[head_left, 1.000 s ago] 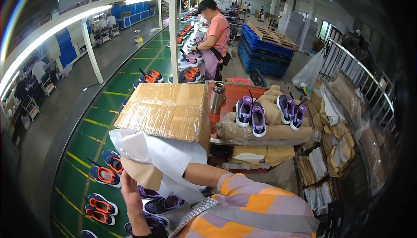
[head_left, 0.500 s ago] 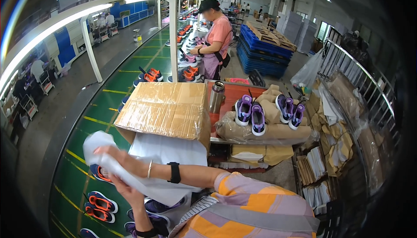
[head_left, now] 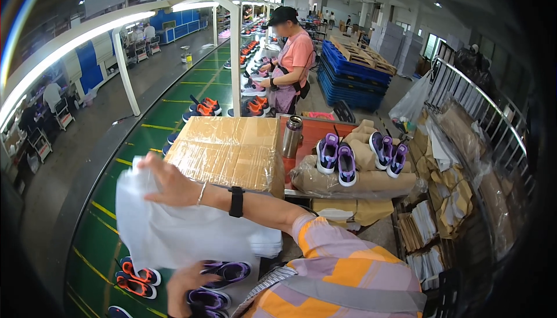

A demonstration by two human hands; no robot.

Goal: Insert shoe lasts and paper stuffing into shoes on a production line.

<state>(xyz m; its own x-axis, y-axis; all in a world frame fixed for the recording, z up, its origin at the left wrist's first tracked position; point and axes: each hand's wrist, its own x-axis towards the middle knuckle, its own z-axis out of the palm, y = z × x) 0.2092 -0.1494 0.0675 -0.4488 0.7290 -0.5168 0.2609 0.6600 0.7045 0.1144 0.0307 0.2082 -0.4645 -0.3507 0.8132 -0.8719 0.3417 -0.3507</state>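
A large white tissue sheet (head_left: pixel 174 231) hangs spread and rumpled, pinched at its upper left edge under the right hand (head_left: pixel 168 181) and above the left hand (head_left: pixel 188 283). A purple shoe (head_left: pixel 227 271) lies just right of that hand.

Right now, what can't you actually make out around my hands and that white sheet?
Head view only:
- Left hand: its fingers run under the white tissue sheet and it is cut by the lower edge, so its grip cannot be told.
- Right hand: it lies on the sheet; whether it pinches it is unclear.
- Purple shoes: partly covered by the sheet.
- Green conveyor belt: bent by the fisheye rim.
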